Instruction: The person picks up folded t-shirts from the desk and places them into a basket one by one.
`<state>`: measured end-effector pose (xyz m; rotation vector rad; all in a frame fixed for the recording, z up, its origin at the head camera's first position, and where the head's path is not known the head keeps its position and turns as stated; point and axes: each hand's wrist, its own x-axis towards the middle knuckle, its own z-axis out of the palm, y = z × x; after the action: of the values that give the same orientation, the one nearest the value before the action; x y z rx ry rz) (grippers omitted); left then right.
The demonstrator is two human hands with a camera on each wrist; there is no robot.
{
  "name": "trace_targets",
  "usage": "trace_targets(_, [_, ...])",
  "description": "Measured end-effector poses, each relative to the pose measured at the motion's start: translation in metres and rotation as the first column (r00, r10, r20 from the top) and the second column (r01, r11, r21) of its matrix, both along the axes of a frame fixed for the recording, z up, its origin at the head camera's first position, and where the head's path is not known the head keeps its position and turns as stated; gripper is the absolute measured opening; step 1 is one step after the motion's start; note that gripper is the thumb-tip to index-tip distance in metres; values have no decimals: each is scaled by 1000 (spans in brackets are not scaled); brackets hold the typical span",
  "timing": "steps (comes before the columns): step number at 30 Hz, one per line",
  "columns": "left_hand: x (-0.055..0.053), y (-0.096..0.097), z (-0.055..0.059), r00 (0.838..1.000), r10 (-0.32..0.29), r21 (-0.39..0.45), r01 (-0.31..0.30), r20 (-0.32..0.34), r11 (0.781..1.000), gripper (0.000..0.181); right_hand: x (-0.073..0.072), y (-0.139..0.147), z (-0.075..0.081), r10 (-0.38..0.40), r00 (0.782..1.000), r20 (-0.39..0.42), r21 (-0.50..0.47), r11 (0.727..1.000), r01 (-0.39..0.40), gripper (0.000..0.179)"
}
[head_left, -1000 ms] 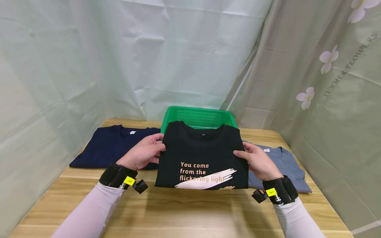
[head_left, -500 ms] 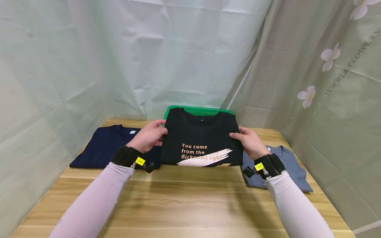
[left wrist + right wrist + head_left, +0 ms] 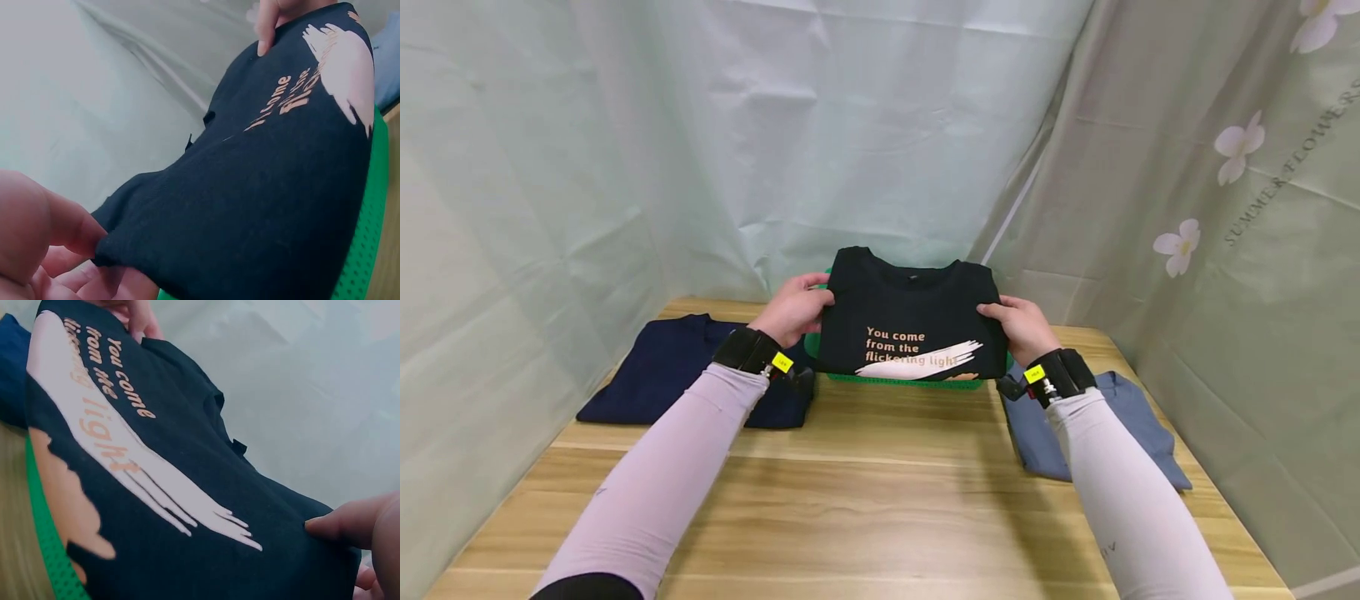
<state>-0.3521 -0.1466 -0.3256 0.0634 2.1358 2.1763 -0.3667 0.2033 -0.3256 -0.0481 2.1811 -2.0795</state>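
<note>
Two folded shirts, a navy shirt point(image 3: 662, 367) and a grey shirt point(image 3: 1045, 437), lie on the table point(image 3: 865, 500) in the head view; between them a folded black T-shirt point(image 3: 910, 308) is held up, covering most of a green basket point(image 3: 904, 382). Because the cloth hides the rim, its lower edge could snag there if brought down crooked; whether they touch is unclear. The left hand point(image 3: 793, 310) and the right hand point(image 3: 1026, 327) each pinch one side.

From the left wrist, the middle looks slack between the grips, so the fold might sag or slip apart. Here the left thumb and fingers nearly meet, with only a corner of cloth between.

From the right wrist, a shallow hold could let the edge slide free: the right thumb presses the printed front, fingers partly hidden behind.
</note>
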Motion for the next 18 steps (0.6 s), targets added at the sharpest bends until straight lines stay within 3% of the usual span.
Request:
trace_targets(10, [-23, 12, -7, 995, 100, 20, -100, 3, 995, 48, -21, -4, -5, -79, 997, 17, 15, 997, 79, 42])
trace_targets(18, [-31, 19, -8, 989, 147, 45, -147, 4, 988, 49, -29, -11, -13, -162, 987, 17, -42, 986, 163, 51])
